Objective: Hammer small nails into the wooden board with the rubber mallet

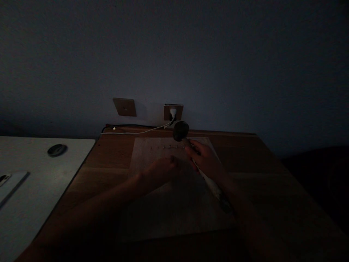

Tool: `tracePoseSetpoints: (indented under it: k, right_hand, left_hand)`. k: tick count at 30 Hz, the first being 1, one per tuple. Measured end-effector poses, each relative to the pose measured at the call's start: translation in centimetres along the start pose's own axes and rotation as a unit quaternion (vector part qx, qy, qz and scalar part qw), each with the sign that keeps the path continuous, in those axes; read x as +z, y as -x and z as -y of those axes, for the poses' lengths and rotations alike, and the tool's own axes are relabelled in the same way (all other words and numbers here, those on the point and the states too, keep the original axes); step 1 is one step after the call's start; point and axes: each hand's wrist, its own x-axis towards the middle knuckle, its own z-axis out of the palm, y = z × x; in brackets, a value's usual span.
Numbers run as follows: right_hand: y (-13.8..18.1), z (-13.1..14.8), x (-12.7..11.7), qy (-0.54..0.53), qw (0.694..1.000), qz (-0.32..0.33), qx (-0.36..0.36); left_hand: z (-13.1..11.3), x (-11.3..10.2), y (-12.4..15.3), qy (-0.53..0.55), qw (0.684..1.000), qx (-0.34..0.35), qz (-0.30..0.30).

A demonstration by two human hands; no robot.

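My right hand (205,160) is wrapped round the pale handle of a hammer (181,131), gripping it near the dark, rounded head. The head is raised at an angle toward the wall, and the handle runs back under my forearm. My left hand (165,168) is closed above the board, fingers curled in; whatever they may hold is too dark to make out. Beneath both hands lies a pale rectangular board (174,218). Along its far part stands a short row of small nails (170,147), partly hidden at the right by my right hand.
The board rests on a brown wooden table (106,156) against the wall. A white plug (172,112) sits in a wall socket, its cable running left along the table's back edge. At left, a white table (49,182) bears a dark round object (56,150) and a phone-like object (12,183).
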Motion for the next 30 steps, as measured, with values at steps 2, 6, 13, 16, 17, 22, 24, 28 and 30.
tracePoseSetpoints:
  k: [2, 6, 13, 16, 17, 22, 24, 28, 30]
  right_hand:
    - [0.0, -0.1, 0.0, 0.002, 1.0, 0.003, 0.0]
    - [0.0, -0.1, 0.0, 0.004, 1.0, 0.005, 0.005]
    - [-0.1, -0.2, 0.1, 0.002, 1.0, 0.012, 0.013]
    - [-0.1, -0.2, 0.2, 0.002, 1.0, 0.012, 0.013]
    - [-0.1, -0.3, 0.2, 0.002, 1.0, 0.011, 0.012]
    - [-0.3, -0.6, 0.2, -0.003, 1.0, 0.013, 0.001]
    - [-0.4, -0.8, 0.2, -0.016, 1.0, 0.015, 0.002]
    - [-0.4, -0.9, 0.5, -0.02, 1.0, 0.014, 0.001]
    - [-0.4, -0.8, 0.7, -0.018, 1.0, 0.016, 0.006]
  left_hand:
    - [-0.6, -0.1, -0.1, -0.026, 1.0, 0.005, 0.003]
    - [-0.4, -0.2, -0.4, -0.053, 0.998, 0.011, 0.014]
    - [2.1, -0.4, -0.5, -0.067, 0.996, 0.06, -0.009]
    - [2.6, -0.5, -0.4, -0.048, 0.997, 0.06, -0.026]
    - [2.8, -0.6, -0.3, -0.039, 0.997, 0.058, -0.029]
    - [4.6, -1.0, 0.3, 0.006, 1.0, 0.021, -0.015]
    - [6.1, -1.0, 0.7, 0.042, 0.999, -0.019, -0.013]
    - [8.9, -0.1, 2.2, 0.158, 0.979, -0.113, -0.065]
    - [9.6, 1.0, 3.1, 0.206, 0.963, -0.14, -0.106]
